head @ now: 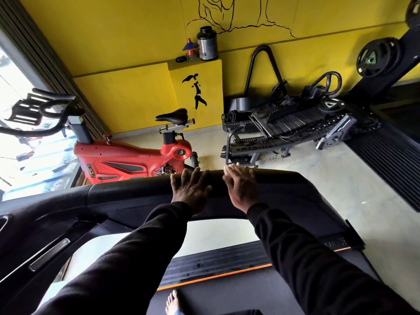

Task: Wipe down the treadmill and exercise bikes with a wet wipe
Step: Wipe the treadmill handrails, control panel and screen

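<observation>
Both hands flat, fingers straight, on treadmill handrail [284,180]; rail's long axis runs sideways under both palms. Left hand [191,189] bare; right hand [241,187] presses white wet wipe [234,166] (only edge visible beyond fingertips). Red exercise bike [134,160] beyond left hand, well apart.

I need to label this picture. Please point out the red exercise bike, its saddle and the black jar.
red exercise bike [127,159]: head view, on its red body.
saddle [172,115]: head view, on the seat's top.
black jar [207,43]: head view, on its label.
</observation>
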Motion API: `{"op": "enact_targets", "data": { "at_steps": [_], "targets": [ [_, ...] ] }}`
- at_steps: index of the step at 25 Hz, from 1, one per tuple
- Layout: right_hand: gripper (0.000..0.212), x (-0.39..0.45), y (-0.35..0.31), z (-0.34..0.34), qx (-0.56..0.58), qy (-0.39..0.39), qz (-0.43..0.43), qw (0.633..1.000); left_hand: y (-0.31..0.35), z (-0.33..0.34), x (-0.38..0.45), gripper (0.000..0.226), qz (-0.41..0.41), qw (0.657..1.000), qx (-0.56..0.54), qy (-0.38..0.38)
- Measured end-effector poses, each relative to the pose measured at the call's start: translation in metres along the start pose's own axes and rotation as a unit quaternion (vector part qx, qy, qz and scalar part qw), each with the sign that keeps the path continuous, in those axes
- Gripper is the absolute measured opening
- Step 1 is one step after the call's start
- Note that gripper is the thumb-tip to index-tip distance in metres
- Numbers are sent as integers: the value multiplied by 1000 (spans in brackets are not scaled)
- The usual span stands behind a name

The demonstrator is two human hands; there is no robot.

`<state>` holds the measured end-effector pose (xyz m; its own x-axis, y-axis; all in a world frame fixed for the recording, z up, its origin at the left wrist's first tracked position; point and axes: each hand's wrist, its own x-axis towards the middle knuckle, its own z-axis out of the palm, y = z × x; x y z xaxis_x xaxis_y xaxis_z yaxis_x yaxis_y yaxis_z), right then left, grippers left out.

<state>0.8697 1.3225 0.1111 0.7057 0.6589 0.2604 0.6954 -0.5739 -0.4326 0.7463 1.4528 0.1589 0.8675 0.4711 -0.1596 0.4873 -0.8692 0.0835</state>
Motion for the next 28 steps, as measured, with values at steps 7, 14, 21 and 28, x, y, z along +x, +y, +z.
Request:
{"op": "enact_targets", "data": {
  "at_steps": [7, 14, 21, 28],
  "targets": [
    [70, -20, -19, 7, 19, -11, -101, 995, -2, 4, 1, 53, 10, 1000, 11, 16],
    [89, -22, -11, 3, 19, -5, 29, 999, 1, 1, -2, 54, 1, 1000, 8, 14],
    [69, -32, 30, 0, 110, 104, 98, 984, 2, -2, -2, 54, -7, 1000, -1, -1],
    [54, -47, 31, 13, 76, 90, -104, 988, 6, -6, -5, 55, -13, 1000, -14, -10]
  ]
}}
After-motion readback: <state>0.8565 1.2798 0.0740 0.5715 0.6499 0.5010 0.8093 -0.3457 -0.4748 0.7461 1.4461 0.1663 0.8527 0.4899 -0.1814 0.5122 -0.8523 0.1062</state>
